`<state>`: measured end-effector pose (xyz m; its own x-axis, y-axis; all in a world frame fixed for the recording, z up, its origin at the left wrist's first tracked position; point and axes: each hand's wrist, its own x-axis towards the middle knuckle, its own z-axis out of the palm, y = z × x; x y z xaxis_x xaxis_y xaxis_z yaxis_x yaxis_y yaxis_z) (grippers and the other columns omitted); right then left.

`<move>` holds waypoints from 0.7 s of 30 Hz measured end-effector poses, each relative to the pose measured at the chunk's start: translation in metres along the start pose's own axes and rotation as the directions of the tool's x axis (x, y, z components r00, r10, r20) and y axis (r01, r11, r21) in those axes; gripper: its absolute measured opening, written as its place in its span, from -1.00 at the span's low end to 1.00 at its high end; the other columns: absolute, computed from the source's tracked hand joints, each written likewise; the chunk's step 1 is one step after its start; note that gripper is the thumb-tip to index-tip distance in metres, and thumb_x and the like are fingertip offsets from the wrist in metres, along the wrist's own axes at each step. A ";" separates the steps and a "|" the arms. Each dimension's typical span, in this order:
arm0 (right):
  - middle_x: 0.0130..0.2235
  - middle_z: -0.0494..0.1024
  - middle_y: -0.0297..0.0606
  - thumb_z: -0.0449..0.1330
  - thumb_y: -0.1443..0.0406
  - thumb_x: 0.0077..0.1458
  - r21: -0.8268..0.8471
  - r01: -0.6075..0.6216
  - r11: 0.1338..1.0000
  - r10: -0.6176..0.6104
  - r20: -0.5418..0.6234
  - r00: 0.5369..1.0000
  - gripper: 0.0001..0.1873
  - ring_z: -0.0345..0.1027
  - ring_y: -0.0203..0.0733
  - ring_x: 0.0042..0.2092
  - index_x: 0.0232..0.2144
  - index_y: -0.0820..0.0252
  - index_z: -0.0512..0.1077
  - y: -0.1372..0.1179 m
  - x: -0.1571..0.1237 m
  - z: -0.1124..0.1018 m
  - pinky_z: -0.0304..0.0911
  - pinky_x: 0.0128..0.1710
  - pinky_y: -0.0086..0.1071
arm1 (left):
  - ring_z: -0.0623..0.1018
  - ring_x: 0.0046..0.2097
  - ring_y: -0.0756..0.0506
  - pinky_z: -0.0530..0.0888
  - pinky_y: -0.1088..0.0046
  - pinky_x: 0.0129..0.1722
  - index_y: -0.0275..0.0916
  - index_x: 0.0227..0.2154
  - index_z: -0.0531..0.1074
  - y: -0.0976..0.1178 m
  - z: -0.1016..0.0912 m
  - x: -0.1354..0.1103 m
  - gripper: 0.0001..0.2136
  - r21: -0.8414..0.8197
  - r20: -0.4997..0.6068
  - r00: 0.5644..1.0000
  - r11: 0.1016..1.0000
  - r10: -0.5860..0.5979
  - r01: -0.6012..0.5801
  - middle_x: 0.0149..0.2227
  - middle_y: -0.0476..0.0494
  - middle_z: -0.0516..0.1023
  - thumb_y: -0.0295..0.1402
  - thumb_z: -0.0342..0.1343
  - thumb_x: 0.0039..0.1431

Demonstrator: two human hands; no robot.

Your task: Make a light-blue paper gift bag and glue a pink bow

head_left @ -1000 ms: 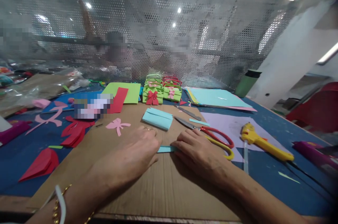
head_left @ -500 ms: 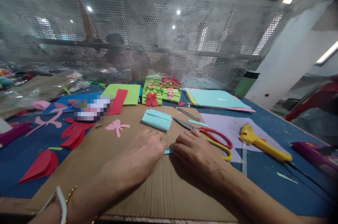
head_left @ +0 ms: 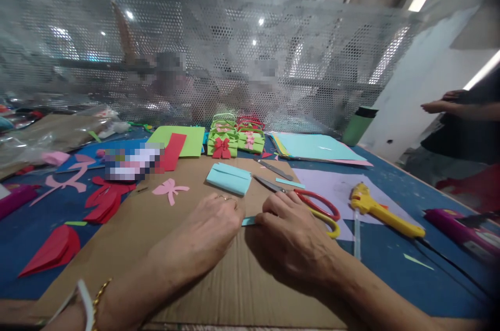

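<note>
Blue table (head_left: 383,255) being overlaid with brown cardboard (head_left: 234,289)

Perforated sheeting (head_left: 219,50) is being glimpsed behind. On the ribbed cardboard, a flat, narrow light-blue strip (head_left: 248,221) is being pinched by the curled fingertips of the right hand (head_left: 292,227) and held under the left hand (head_left: 211,227), both nearly closed, just nearer than a folded light-blue packet (head_left: 228,179). Less strip is being exposed than 1 second ago; a bystander (head_left: 461,130) is now being seen at right.

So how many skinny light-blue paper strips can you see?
2. One strip shows between the left hand and right hand, partly covered; another strip lies beside the scissors. Others may be hidden.
</note>
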<state>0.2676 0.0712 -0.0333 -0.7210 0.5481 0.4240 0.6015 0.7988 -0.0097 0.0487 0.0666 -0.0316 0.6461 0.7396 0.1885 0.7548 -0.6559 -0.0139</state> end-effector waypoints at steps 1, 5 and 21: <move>-0.32 0.40 -0.21 0.05 0.35 0.28 -0.013 -0.001 1.000 0.002 0.011 1.000 -0.80 0.16 -0.12 -0.29 -0.39 0.18 0.40 -0.001 0.001 0.000 0.02 -0.22 -0.15 | 0.46 -0.22 -0.18 0.44 0.25 -0.17 -0.24 -0.32 0.41 0.000 -0.001 0.000 -0.71 0.005 0.006 1.000 1.000 -0.002 0.002 -0.29 -0.18 0.49 -0.69 -0.14 0.14; -0.35 0.37 -0.24 0.01 0.32 0.33 -0.038 -0.021 0.999 0.023 0.041 0.999 -0.74 0.13 -0.14 -0.29 -0.42 0.18 0.36 -0.006 0.005 0.002 -0.01 -0.25 -0.17 | 0.47 -0.19 -0.19 0.44 0.24 -0.11 -0.25 -0.30 0.42 0.002 -0.002 0.001 -0.72 -0.012 0.011 1.000 1.000 -0.006 0.006 -0.27 -0.19 0.49 -0.68 -0.13 0.16; -0.25 0.42 -0.16 0.02 0.30 0.37 0.028 -0.052 0.998 0.050 0.072 0.996 -0.76 0.20 -0.08 -0.22 -0.23 0.20 0.48 0.007 0.001 0.006 0.06 -0.20 -0.20 | 0.47 -0.19 -0.21 0.44 0.19 -0.13 -0.28 -0.25 0.44 0.002 0.000 0.003 -0.74 0.032 -0.030 0.999 0.999 0.039 -0.038 -0.26 -0.20 0.51 -0.66 -0.11 0.25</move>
<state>0.2688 0.0791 -0.0384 -0.7127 0.6038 0.3569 0.6285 0.7757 -0.0572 0.0521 0.0672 -0.0313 0.6715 0.7084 0.2172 0.7328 -0.6784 -0.0526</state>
